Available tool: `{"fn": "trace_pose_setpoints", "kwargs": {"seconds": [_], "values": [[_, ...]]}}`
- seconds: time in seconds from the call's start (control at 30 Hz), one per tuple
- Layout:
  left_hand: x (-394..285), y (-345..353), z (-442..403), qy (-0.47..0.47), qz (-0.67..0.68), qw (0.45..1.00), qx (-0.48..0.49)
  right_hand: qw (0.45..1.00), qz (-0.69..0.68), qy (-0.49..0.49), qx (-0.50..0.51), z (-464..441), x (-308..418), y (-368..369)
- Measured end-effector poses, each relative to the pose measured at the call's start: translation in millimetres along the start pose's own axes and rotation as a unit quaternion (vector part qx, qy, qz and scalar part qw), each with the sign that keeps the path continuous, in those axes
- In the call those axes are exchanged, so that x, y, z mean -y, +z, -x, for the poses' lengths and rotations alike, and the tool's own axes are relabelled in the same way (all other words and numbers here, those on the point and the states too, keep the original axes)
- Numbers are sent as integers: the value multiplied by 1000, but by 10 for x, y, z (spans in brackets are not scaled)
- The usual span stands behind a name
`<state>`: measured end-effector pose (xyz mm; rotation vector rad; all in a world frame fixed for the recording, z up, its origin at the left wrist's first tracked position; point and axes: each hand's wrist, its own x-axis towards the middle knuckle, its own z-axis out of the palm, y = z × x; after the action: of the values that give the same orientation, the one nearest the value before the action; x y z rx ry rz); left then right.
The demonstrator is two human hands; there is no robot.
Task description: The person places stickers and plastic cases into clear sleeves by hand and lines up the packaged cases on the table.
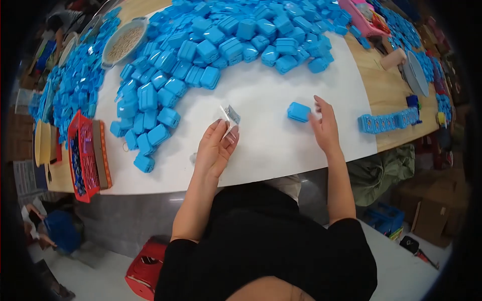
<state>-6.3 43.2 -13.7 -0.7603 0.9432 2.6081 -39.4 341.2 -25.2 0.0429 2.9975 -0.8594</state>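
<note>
Tabletop [374,75], wood-toned, mostly under a white sheet [266,155]. Big pile of blue cases [231,47] spreads across the far side and down to the left. Red basket [86,155] stands near the left edge, contents too jumbled to sort. Row of blue cases [386,122] lined up at the right, near the edge. Pale bowl [106,56] of small tan bits at far left.

Hands: left hand [217,143] pinches a packet between thumb and fingers, above the sheet; right hand [325,125] is open, fingers loosely curved, just beside a single case; contact unclear.

Single blue case [298,112] lies on the sheet, apart from pile and row. Looks like hard, glossy plastic: probably light, stiff, a bit slippery; best held across opposite sides.

Smallest: packet [231,116], whitish, partly shiny, contents unclear. Probably near weightless, thin, bendy, easy to crumple; edge or corner pinch suits, gentle pressure.
</note>
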Motion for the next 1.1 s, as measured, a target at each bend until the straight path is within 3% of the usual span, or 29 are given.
{"fn": "trace_pose_setpoints", "kwargs": {"seconds": [0.07, 0.1, 0.23, 0.33, 0.43, 0.57, 0.6, 0.67, 0.73, 0.77, 0.9, 1.1], "values": [[3, -56, 45, 3, 13, 1000, -21, 971, -32, -221, -86, 144, -23, 121], [-1, -75, 63, 11, 16, 999, -30, 970, -39, -228, -79, 190, -1, 200], [22, 4, 17, -1, 50, 998, -26, 946, -302, -79, -90, 272, 35, 322], [-21, 16, 49, 5, 59, 998, -26, 935, -222, -265, -73, 666, 665, 288], [-25, 106, 88, -4, 62, 998, -14, 940, -179, -282, -69, 833, 1050, 309], [-77, 205, 281, 153, -93, 983, 48, 949, -164, -243, -115, 763, 1180, 389], [-70, 235, 329, 153, -92, 983, 49, 949, -163, -243, -116, 765, 1191, 392], [-18, 314, 427, 287, -247, 924, 53, 939, -174, -261, -139, 773, 1200, 387], [35, 353, 482, 408, -391, 823, 48, 929, -187, -279, -158, 789, 1202, 401], [51, 352, 484, 407, -392, 824, 45, 929, -188, -279, -155, 798, 1200, 421], [77, 397, 430, 213, -239, 946, 48, 916, -110, -314, -224, 782, 1152, 506], [161, 338, 431, 116, -163, 976, 91, 896, -166, -305, -279, 783, 1167, 580]]}}
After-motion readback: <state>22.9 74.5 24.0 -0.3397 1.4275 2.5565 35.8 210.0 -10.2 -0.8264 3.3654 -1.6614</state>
